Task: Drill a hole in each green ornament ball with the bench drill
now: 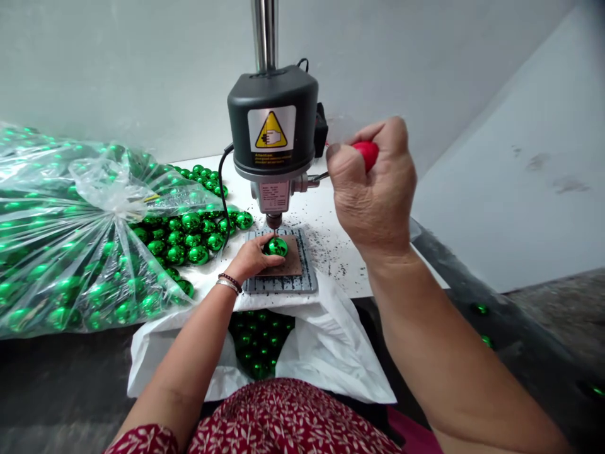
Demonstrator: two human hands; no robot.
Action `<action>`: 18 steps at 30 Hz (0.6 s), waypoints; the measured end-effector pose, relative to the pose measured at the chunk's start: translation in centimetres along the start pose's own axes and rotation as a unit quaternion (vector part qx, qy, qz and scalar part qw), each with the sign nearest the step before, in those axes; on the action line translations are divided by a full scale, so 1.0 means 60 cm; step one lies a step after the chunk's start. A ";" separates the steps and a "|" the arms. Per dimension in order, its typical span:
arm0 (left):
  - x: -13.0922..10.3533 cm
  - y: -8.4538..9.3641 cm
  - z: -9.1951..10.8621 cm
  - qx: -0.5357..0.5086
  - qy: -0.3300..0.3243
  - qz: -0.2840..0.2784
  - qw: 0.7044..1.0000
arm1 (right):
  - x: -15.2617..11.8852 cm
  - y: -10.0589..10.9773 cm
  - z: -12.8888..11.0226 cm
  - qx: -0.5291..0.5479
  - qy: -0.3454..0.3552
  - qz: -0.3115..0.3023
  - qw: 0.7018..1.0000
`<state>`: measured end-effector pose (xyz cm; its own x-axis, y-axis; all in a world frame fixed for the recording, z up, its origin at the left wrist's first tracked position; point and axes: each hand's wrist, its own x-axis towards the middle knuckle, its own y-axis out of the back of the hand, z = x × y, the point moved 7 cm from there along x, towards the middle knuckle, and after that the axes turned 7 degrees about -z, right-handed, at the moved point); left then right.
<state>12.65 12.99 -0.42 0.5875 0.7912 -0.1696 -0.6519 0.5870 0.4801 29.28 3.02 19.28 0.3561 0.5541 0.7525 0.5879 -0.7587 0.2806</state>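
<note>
My left hand [252, 257] grips a shiny green ball [275, 247], fingers and thumb around its left side. The ball rests on a brown board [292, 260] that lies on the grey drill press base [309, 280]. Right above the ball is the drill chuck [274, 221], its bit at the ball's top; whether it has gone in I cannot tell. My right hand [378, 183] is closed around the red knob [367, 153] of the feed lever, to the right of the dark drill press head [273, 120].
A clear plastic bag [113, 202] full of green balls lies at the left, with loose green balls [191, 236] beside it. Dark shavings litter the white table [350, 271]. Below the front edge, a white sack [326, 353] holds more balls. Several balls lie on the floor at right.
</note>
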 end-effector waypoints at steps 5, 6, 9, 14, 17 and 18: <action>-0.004 -0.004 0.000 -0.015 0.004 -0.002 1.000 | -0.015 0.007 -0.001 -0.007 -0.009 0.015 1.000; -0.004 -0.004 0.000 -0.012 0.003 0.000 1.000 | -0.019 0.009 -0.001 -0.009 -0.009 0.021 1.000; -0.004 -0.004 -0.001 0.004 0.004 0.004 1.000 | -0.031 0.012 -0.001 -0.015 -0.008 0.032 0.999; -0.003 -0.004 -0.003 0.021 0.004 0.000 1.000 | -0.043 0.014 0.000 -0.035 -0.003 0.037 0.999; -0.004 -0.003 -0.003 0.028 0.006 0.003 1.000 | -0.050 0.012 0.001 -0.044 0.001 0.034 0.998; -0.004 -0.003 -0.003 0.031 0.006 0.003 1.000 | -0.053 0.012 0.002 -0.049 0.003 0.036 0.998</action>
<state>12.52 12.73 -0.60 0.5779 0.7968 -0.1765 -0.6243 0.5709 0.5332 28.68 0.75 17.02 0.3896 0.4958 0.7762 0.4866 -0.8263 0.2835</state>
